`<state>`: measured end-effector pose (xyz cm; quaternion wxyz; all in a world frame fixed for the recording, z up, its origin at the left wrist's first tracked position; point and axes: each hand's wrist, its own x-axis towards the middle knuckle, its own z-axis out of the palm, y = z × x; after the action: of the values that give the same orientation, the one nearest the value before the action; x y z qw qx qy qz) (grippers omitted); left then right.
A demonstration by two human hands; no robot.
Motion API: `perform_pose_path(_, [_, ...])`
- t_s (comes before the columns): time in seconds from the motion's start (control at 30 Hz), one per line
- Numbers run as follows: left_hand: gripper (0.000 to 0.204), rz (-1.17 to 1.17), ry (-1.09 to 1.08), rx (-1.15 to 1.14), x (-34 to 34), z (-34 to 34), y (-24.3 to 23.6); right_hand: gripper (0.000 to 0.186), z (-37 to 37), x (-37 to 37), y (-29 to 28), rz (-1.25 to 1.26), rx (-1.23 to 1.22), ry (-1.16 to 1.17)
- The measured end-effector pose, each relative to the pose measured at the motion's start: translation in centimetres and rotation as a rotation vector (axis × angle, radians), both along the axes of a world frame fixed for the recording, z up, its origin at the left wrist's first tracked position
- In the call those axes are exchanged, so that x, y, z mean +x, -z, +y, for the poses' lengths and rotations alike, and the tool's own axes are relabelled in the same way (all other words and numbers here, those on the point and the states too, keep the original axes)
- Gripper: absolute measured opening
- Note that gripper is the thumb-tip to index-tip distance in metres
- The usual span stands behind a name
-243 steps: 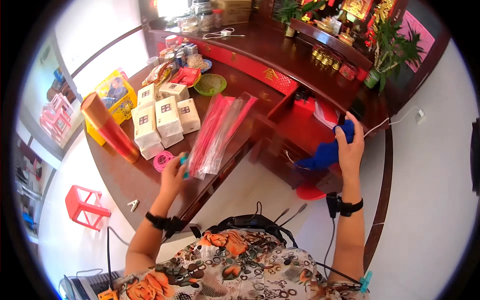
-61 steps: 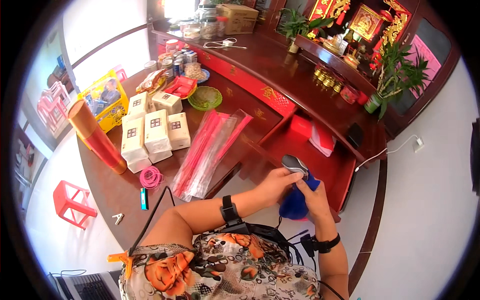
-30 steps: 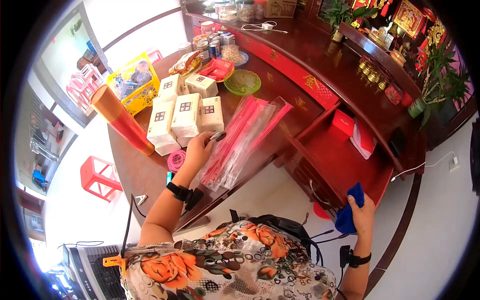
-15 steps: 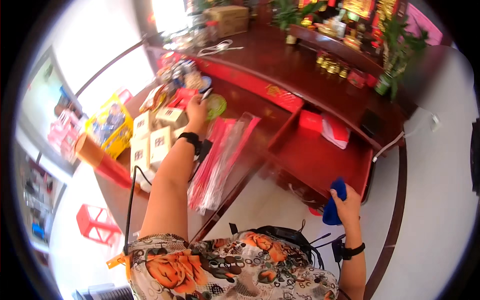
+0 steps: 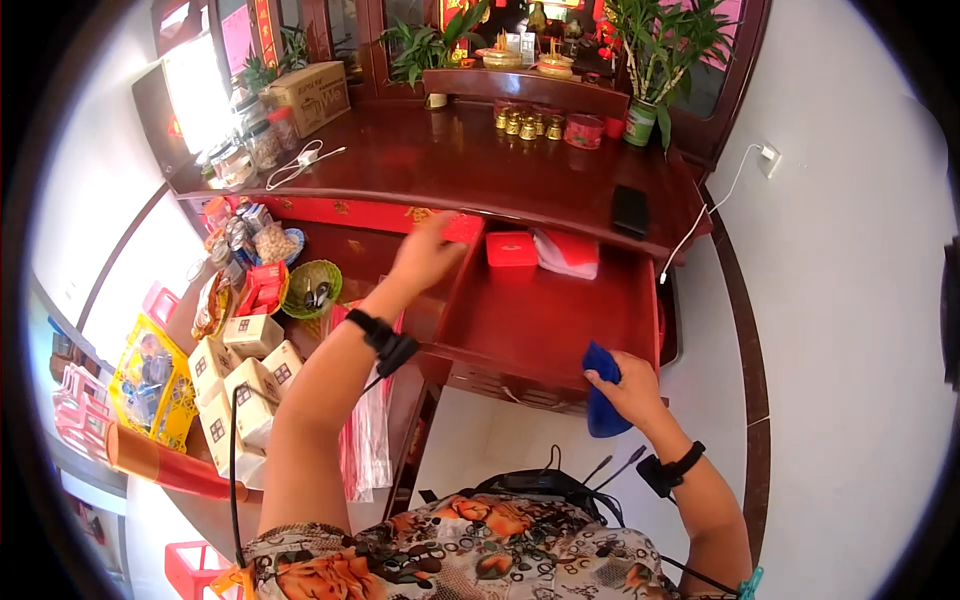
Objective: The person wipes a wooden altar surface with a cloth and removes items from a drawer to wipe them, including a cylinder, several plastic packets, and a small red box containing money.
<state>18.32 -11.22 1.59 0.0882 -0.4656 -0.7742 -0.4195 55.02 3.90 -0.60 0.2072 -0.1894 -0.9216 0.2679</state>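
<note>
My right hand [image 5: 630, 388] grips a folded blue cloth [image 5: 606, 412] at the front right corner of a pulled-out red-brown drawer [image 5: 550, 325]. Part of the cloth hangs below my fingers. My left hand [image 5: 425, 255] is raised over the table beside the drawer's left edge, slightly blurred. Its thumb and fingers look apart, with nothing visible between them. Inside the drawer, toward the back, lie a red box [image 5: 511, 249] and a red-and-white folded item [image 5: 567, 254]. A green bowl [image 5: 327, 274] holding small dark and shiny items stands left of my left forearm.
White tissue packs [image 5: 250, 395], red packets [image 5: 263, 290] and a yellow basket [image 5: 150, 385] crowd the left. Long pink-and-clear plastic bags [image 5: 370, 440] lie under my left arm. A black phone-like object [image 5: 630, 210], gold cups [image 5: 527, 128] and jars [image 5: 263, 145] stand on the upper counter.
My left hand has left the green bowl and moved right toward the drawer; the small pale object it held is gone from it. My right hand still holds the cloth. The view has turned.
</note>
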Motion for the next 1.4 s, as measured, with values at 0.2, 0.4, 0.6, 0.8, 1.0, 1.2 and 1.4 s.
perform_pose_path(0.2, [0.089,0.036,0.148,-0.779,2.7,7.7,0.0,0.033,-0.3,-0.4,0.5,0.076,-0.021,-0.072])
perform_pose_path(0.4, [0.133,0.084,-0.01,-0.906,0.7,10.6,3.8,0.034,-0.2,0.5,0.7,-0.016,0.054,-0.157])
perform_pose_path(0.6, [0.134,0.101,-0.05,-0.968,1.2,11.7,3.4,0.036,0.0,0.3,0.0,-0.089,-0.007,-0.143])
perform_pose_path(0.8, [0.123,0.166,-0.078,-0.975,2.7,11.4,3.5,0.036,0.4,0.4,0.3,-0.057,-0.026,-0.159])
perform_pose_path(1.0, [0.109,0.043,0.058,-1.021,3.5,9.9,3.2,0.036,0.3,0.1,0.6,-0.026,-0.021,-0.184])
perform_pose_path(1.2, [0.107,0.141,0.256,-0.839,10.3,6.1,-2.5,0.035,0.2,0.4,0.3,0.012,-0.109,-0.187])
perform_pose_path(1.4, [0.106,-0.023,0.387,-0.297,16.1,-1.9,-5.1,0.028,2.1,0.3,0.6,0.149,-0.696,-0.043])
